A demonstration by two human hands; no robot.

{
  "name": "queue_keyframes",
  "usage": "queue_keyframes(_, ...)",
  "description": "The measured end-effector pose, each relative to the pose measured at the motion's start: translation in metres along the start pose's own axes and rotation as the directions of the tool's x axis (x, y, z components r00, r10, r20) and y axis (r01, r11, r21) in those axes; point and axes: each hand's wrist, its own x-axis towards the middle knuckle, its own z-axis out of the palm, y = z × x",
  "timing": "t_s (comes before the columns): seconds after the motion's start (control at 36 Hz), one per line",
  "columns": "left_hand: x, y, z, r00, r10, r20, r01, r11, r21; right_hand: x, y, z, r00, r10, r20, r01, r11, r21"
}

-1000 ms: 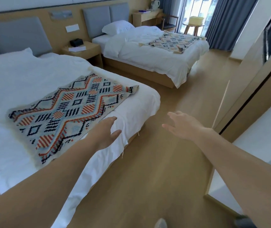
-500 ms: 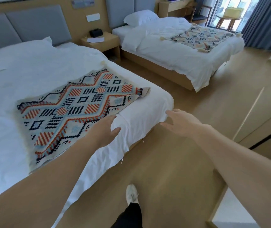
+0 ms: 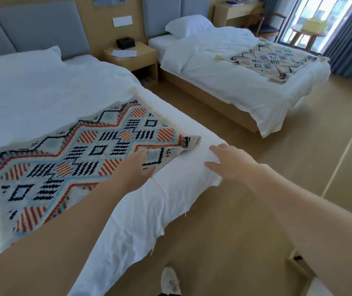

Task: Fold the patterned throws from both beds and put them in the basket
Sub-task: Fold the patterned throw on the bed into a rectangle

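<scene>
Wooden nightstand (image 3: 131, 58) carries black box (image 3: 125, 42) & white paper sheet (image 3: 124, 53). Desk (image 3: 232, 9) & dark chair (image 3: 270, 24) at far wall, grey curtain (image 3: 350, 39) rt of window (image 3: 311, 9). White shoe (image 3: 170, 280) on wood floor (image 3: 234, 210), bottom edge.

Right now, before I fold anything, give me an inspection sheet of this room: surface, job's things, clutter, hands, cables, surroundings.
Surface: near bed, white sheet, rumpled at the foot corner.
Job's things: near throw spread on it, one corner lifted; far throw flat on far bed; basket on round table by the window.
Clutter: nightstand with black box and paper.
Hands: left hand pinches near throw's edge; right hand open over the bed corner.
Cables: nothing seen.
Surroundings: wooden floor, curtain, desk.
</scene>
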Motion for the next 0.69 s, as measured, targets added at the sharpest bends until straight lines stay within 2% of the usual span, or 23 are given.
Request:
queue_keyframes(0.14,0.043,-0.010,-0.005,1.000,0.000,0.015,0.000,1.000,-0.007,0.053,0.003,-0.009,1.000,-0.002,-0.017,0.002,1.000,-0.008)
queue_keyframes(0.36,0.087,-0.023,0.001,0.997,-0.065,0.037,0.066,0.998,-0.017,0.125,0.006,-0.016,0.994,-0.112,-0.009,0.111,0.991,-0.070)
queue_keyframes(0.69,0.167,-0.004,0.010,0.952,-0.303,-0.049,0.302,0.953,-0.021,0.252,0.049,-0.026,0.932,-0.361,0.019,0.361,0.927,-0.100)
